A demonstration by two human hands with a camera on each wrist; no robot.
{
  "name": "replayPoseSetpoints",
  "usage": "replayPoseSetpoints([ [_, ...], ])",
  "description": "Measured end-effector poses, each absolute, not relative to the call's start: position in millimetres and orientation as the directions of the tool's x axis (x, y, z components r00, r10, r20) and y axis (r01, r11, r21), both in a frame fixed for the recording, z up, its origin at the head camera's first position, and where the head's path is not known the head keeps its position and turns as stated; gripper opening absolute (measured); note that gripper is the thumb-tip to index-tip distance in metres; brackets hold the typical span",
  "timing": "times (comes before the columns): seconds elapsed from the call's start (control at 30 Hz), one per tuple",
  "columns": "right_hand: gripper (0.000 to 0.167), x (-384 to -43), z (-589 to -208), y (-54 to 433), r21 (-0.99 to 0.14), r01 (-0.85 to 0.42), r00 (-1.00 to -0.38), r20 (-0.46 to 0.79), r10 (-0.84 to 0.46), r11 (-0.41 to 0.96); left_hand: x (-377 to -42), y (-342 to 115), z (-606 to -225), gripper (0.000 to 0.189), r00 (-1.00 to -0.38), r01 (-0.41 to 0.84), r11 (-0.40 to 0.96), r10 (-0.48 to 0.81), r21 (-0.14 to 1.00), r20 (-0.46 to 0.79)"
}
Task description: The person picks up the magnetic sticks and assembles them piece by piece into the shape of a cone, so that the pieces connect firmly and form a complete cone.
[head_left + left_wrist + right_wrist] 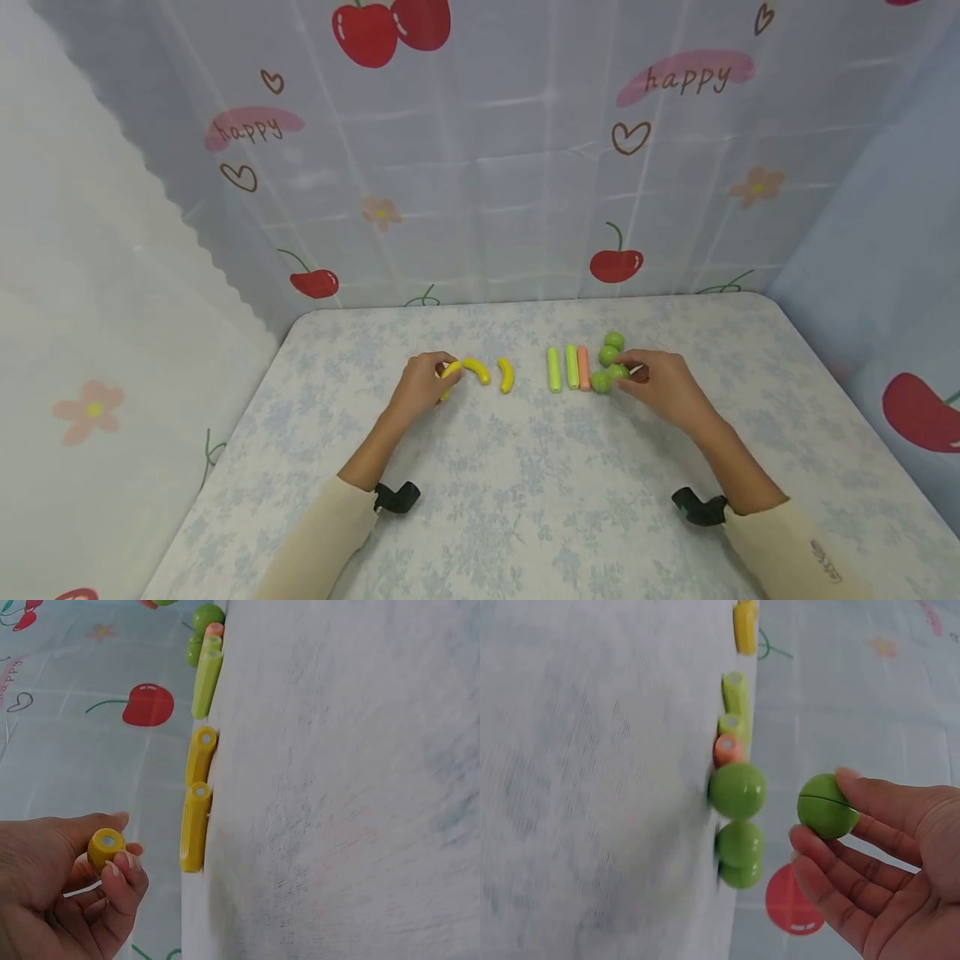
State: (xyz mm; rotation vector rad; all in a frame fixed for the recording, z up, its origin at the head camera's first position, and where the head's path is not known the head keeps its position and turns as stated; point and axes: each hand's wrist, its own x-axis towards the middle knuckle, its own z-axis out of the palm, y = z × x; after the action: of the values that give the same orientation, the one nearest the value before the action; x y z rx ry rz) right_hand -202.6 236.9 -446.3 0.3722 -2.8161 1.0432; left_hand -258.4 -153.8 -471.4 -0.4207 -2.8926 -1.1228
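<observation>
My left hand (417, 387) pinches a small yellow toy banana (105, 846) between thumb and fingers, its round pale-centred end showing in the left wrist view. Just right of that hand, two more toy bananas (506, 376) lie on the table. Over on the right, my right hand (667, 387) grips a glossy green ball (826, 806) by its fingertips; a thin seam runs round it. In the right wrist view this ball is raised off the tabletop. Three similar green balls (737, 790) rest on the table close by, in a loose line.
Between the hands lie two light green sticks (554, 370) and an orange stick (583, 368), side by side. A pale blue floral cloth covers the table (495, 483). Behind it hangs a curtain (510, 200) printed with cherries, and more curtain closes both sides.
</observation>
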Motion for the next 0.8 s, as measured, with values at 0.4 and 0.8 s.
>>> replayPoseSetpoints([
  [0.4,0.039,-184,-438,197,-0.675,-0.362,-0.932,0.243,-0.27,0.643,-228,-141,-469,0.023,-0.953,0.238,0.609,0.298,0.757,0.059],
  [0.8,0.035,-176,-446,160,-0.756,-0.348,-0.927,0.187,-0.325,0.555,-201,-126,-473,0.031,-0.927,0.254,0.564,0.374,0.786,0.031],
])
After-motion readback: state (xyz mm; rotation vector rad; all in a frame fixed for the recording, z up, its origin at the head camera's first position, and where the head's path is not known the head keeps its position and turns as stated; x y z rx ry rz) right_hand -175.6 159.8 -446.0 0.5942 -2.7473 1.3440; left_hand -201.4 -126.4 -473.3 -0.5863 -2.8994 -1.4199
